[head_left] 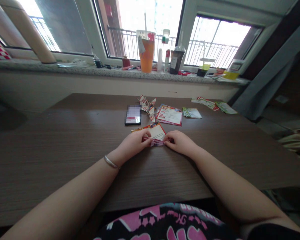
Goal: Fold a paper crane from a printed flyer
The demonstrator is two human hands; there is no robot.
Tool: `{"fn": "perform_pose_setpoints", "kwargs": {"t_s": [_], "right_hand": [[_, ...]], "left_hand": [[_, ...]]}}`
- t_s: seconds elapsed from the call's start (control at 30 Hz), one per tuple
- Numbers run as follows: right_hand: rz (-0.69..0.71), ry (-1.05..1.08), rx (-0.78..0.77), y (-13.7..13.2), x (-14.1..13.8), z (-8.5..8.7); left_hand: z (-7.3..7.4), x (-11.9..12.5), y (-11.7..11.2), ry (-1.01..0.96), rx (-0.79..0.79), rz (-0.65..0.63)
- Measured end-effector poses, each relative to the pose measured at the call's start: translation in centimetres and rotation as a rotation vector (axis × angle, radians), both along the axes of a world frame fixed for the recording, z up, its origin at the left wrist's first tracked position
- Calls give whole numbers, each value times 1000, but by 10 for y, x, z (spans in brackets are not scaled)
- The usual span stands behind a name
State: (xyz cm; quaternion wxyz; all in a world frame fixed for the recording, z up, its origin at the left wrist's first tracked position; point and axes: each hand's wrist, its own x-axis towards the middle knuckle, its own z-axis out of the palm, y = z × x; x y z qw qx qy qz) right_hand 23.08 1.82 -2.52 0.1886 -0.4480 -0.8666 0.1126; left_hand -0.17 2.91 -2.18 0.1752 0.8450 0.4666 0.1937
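A printed sheet of paper [158,132] with a white middle and coloured edges lies on the table in front of me. Its near edge shows a purple strip, seemingly folded up. My left hand [140,138] is closed on the left part of the sheet, thumb and fingers pinching it near that strip. At the right corner, the curled fingers of my right hand [177,141] grip the paper's edge. Just beyond lie folded striped paper pieces [148,106], a phone [133,115] with a lit, blurred screen, and a stack of printed sheets [169,115].
Farther right on the brown table [65,140] are a small pile of green-edged papers [192,113] and more paper strips [207,103]. The windowsill [75,69] behind holds an orange drink cup [147,55], a dark cup [176,61], bottles and small items.
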Motion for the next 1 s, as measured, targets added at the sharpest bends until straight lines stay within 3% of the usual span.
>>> {"fn": "perform_pose_setpoints", "kwargs": {"t_s": [0.23, 0.47, 0.6, 0.67, 0.83, 1.0], "right_hand": [[-126, 50, -87, 1, -2, -4], [-105, 1, -104, 1, 6, 1], [-87, -73, -91, -2, 12, 7], [-83, -78, -69, -4, 12, 10], [-48, 53, 64, -5, 9, 13], [-28, 152, 194, -4, 9, 12]], "left_hand": [[-1, -3, 0, 145, 146, -21], [-6, -7, 0, 189, 173, 3], [-7, -7, -1, 213, 235, -61], [-5, -5, -5, 218, 253, -104], [2, 0, -9, 151, 257, -65], [1, 0, -6, 63, 283, -139]]}}
